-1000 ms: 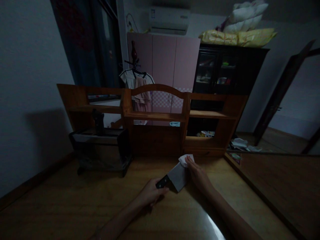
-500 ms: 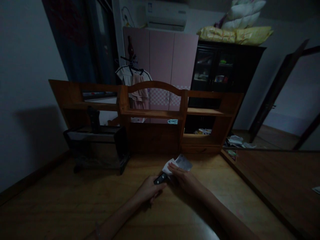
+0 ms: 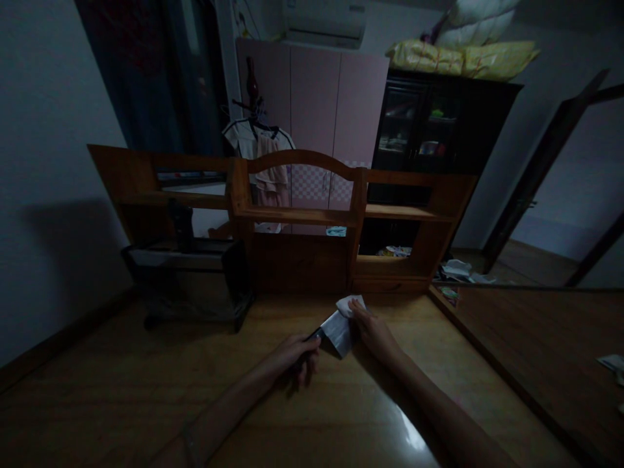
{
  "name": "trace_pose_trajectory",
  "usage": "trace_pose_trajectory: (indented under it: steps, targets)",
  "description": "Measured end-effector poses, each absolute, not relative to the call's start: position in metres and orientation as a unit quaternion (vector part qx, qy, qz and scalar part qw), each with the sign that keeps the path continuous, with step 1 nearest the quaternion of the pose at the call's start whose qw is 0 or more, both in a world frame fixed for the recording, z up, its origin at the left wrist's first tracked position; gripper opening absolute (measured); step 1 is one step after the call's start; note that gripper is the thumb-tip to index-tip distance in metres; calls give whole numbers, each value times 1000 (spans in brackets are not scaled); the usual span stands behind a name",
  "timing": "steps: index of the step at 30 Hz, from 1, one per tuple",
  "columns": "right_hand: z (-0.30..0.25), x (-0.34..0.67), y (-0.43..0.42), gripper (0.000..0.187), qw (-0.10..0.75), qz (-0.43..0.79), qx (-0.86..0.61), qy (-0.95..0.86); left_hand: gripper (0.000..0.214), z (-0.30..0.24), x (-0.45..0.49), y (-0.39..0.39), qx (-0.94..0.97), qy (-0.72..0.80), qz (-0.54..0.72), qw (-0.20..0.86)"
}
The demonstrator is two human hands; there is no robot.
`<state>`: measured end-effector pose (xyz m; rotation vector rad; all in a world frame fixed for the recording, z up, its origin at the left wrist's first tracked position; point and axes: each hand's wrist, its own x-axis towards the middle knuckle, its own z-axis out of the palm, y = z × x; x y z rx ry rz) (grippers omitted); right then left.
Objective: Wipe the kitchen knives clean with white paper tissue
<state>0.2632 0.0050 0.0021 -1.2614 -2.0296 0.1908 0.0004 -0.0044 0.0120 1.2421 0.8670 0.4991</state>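
Left hand (image 3: pixel 297 354): fingers grip cleaver (image 3: pixel 337 337) by handle. Right hand (image 3: pixel 375 333): fingers pinch tissue (image 3: pixel 347 305), blade's 1 o'clock. Advise fingertips off edge.

Cleaver (image 3: pixel 337 333) at lower centre, before the shelf unit (image 3: pixel 301 263); wardrobe (image 3: pixel 314 104) behind it at upper centre, left of the display cabinet (image 3: pixel 475 130).

Looking past wooden shelving (image 3: pixel 302 216) at clothes (image 3: pixel 270 170) hanging before a pink wardrobe (image 3: pixel 314 104) and yellow bags (image 3: pixel 497 60) lying on a black cabinet (image 3: pixel 470 130).

2 hands (image 3: pixel 375 335) | 1 cleaver (image 3: pixel 338 334) | 1 wht wipe (image 3: pixel 346 306) | 1 A/C (image 3: pixel 324 23) | 1 blk cab (image 3: pixel 480 127)
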Motion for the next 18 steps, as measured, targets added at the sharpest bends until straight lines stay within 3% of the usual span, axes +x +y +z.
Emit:
trace_pose_trajectory:
  steps: [8,18]
  targets:
    - [19,250,-6,41,349,135,-470,-799,30,32,-16,-10,438,366,176,802]
    - [38,244,-22,30,371,189,-464,-782,47,50,-1,-33,378,307,194,852]
